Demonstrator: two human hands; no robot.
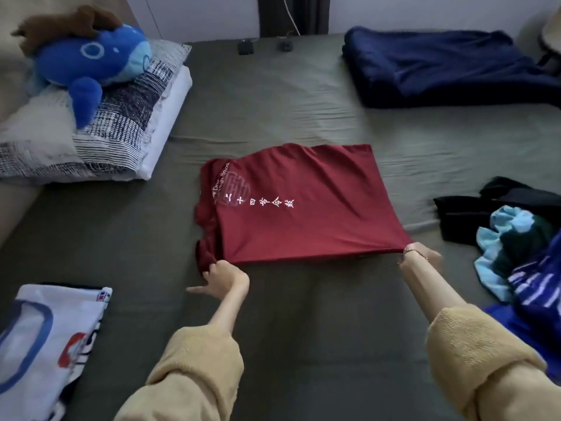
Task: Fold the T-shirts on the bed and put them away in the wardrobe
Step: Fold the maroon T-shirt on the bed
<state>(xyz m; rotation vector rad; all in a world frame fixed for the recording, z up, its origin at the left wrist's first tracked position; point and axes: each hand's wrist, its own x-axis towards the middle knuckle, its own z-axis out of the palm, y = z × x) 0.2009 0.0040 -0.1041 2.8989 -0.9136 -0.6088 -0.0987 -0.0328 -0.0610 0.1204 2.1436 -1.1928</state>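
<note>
From the head camera, a dark red T-shirt (299,205) lay in the middle of the grey-green bed (273,101), spread flat with white printed lettering facing up and its collar end toward the pillows. The left hand (223,276) pinched the near corner at the sleeve side, the thumb and forefinger closed on the cloth while the other fingers stuck out loosely. The right hand (420,255) held the other near corner at the hem; its fingers seemed curled around the fabric, though they were mostly hidden behind the wrist. The near edge was lifted slightly off the sheet between the 2 hands.

A white printed T-shirt (45,344) lay at the near left of the bed, and a heap of blue and black clothes (522,244) lay at the right. A folded navy blanket (440,65) sat at the far right, and a blue plush toy (91,62) rested on 2 stacked pillows (121,129) at the far left.
</note>
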